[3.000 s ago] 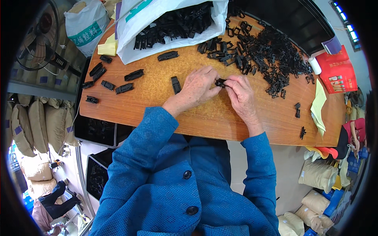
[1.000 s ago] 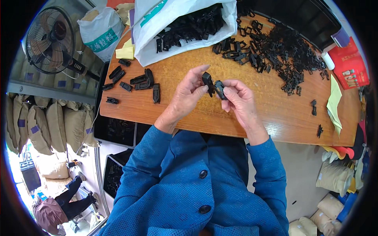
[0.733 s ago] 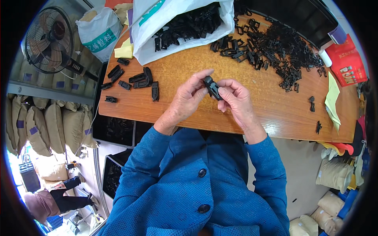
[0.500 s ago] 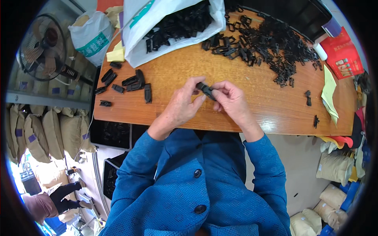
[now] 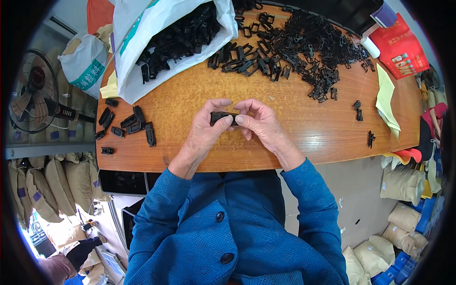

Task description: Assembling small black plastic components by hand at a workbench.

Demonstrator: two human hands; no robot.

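Over the front middle of the wooden table (image 5: 190, 152), a small oblong black plastic part (image 5: 219, 116) is held level between both hands. My left hand (image 5: 203, 130) is closed round its left end, thumb lying along its near side. My right hand (image 5: 263, 124) pinches the right end with thumb and fingers, the thumb tips almost meeting. Fingers hide much of the part, so its finer shape cannot be made out. To the left lie several similar black parts (image 5: 137, 118) in a loose cluster.
A white bag (image 5: 130, 80) full of black parts lies open at the back left. A wide heap of small black pieces (image 5: 304, 52) covers the back right. Yellow paper (image 5: 387, 104) and a red box (image 5: 401, 47) are at the right, a fan (image 5: 33, 90) at far left.
The black part has turned from slanting to nearly level, and both hands have shifted round it. My view has swung, so the table's things appear further left.
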